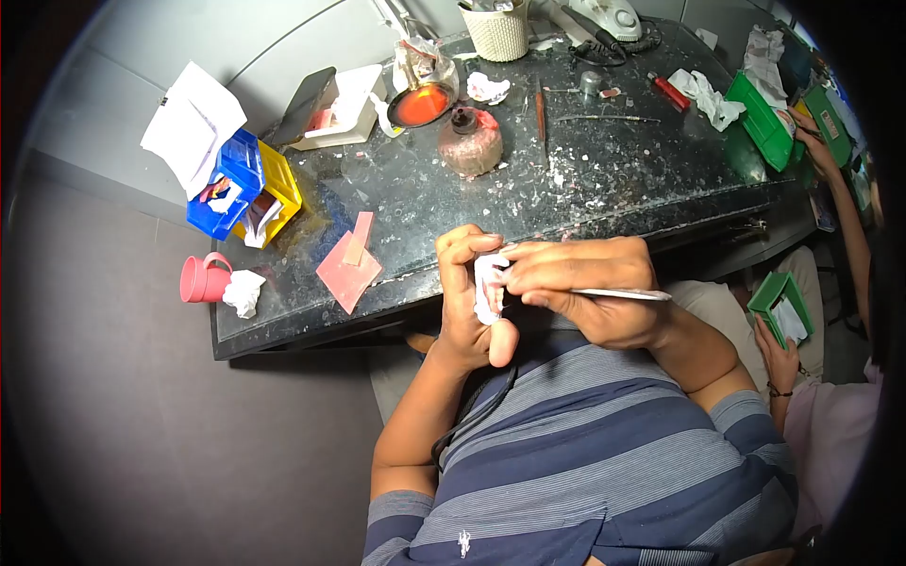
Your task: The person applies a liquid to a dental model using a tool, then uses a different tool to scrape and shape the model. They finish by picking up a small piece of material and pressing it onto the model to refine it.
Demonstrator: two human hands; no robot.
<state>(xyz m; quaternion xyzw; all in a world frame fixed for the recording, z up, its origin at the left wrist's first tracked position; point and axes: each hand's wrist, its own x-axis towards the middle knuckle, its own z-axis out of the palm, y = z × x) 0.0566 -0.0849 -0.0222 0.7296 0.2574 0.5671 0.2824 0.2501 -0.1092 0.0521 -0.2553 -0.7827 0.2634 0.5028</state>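
1 pink mug (198, 281) beside crumpled tissue (243, 294).

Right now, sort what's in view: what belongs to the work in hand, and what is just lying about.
In the work:
small pink-and-white piece, in the left hand
thin tool, in the right hand
perhaps the pink sheets, lying nearby

Just lying about, it seems:
pink cup
crumpled tissue beside it
woven basket
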